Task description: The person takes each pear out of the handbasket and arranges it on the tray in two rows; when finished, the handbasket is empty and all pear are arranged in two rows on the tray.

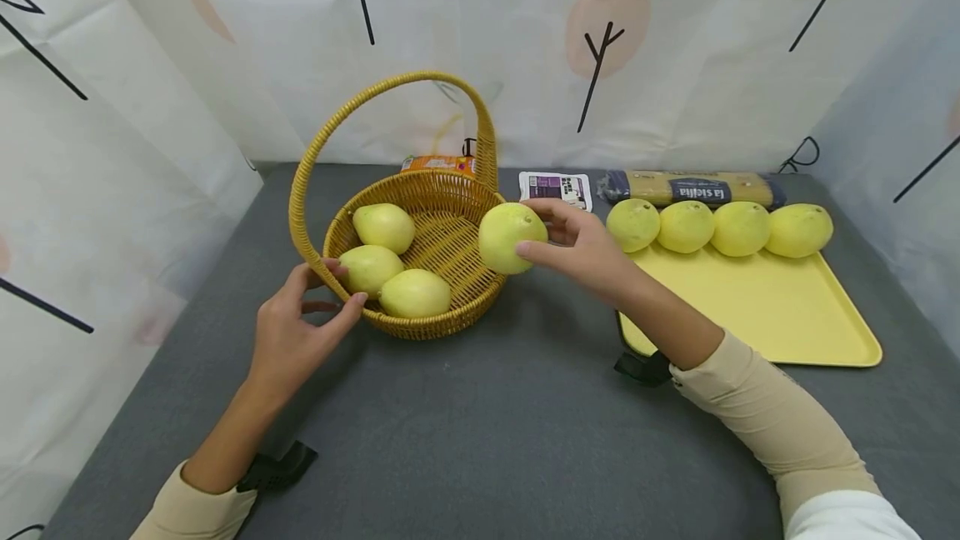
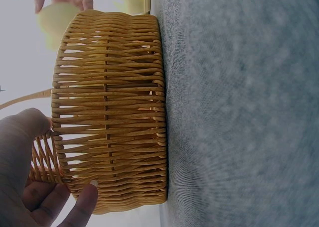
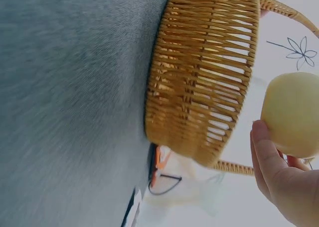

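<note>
The head view looks forward and down from above the near side of the dark grey worktop (image 1: 480,440), reaching its far edge. Both wrist views lie sideways, low and close: the left faces the round golden woven basket (image 2: 112,112) from the worktop's near left, the right from its near right. All three share this basket and one round, pale yellow fruit (image 1: 512,237).

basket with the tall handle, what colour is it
Golden brown; it shows best in the left wrist view, where the woven basket appears close up.
</note>
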A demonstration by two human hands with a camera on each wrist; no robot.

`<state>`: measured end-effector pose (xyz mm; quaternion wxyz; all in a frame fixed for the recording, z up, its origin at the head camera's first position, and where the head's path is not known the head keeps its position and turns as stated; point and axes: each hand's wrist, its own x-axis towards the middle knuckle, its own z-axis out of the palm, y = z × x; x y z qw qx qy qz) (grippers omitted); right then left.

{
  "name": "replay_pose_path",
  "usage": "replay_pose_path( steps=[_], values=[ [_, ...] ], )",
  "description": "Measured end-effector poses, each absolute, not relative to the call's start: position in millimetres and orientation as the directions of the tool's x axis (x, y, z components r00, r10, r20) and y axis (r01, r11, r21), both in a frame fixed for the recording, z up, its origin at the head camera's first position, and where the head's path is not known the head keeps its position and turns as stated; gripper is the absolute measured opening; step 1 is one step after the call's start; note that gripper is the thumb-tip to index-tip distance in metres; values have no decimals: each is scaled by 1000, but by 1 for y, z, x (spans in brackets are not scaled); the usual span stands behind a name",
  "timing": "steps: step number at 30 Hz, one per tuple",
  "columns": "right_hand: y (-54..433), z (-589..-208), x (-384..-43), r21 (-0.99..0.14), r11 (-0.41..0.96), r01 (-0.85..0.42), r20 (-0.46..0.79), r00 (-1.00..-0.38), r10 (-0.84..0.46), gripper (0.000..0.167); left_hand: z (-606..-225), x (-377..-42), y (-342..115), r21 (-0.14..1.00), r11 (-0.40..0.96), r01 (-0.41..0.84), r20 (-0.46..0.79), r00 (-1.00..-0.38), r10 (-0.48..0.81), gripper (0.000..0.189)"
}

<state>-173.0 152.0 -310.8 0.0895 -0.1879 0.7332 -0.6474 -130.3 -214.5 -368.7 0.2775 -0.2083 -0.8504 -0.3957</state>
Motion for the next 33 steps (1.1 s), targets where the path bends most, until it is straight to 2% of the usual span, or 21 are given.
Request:
replay_pose_path(
  steps=[16,19,25,33],
  values=[
    [221,-312,-139,-919,359,-166,49,-948,-314,65,-370,-131,-215,565,590,577,639,-758,129,44],
    [236,-312,-139,-863,467,-191,30,-944,-330,66,-370,-131,-214,568,583,581,640,-757,131,44],
    [260,-304,-140,-682,660,-314,41,-918,-394,63,-369,-131,-214,570,576,586,639,-757,139,42],
    [281,-301,-147,-593,777,-208,-95,-941,-325,66,-369,-131,-214,562,588,582,640,-756,136,41]
  ],
)
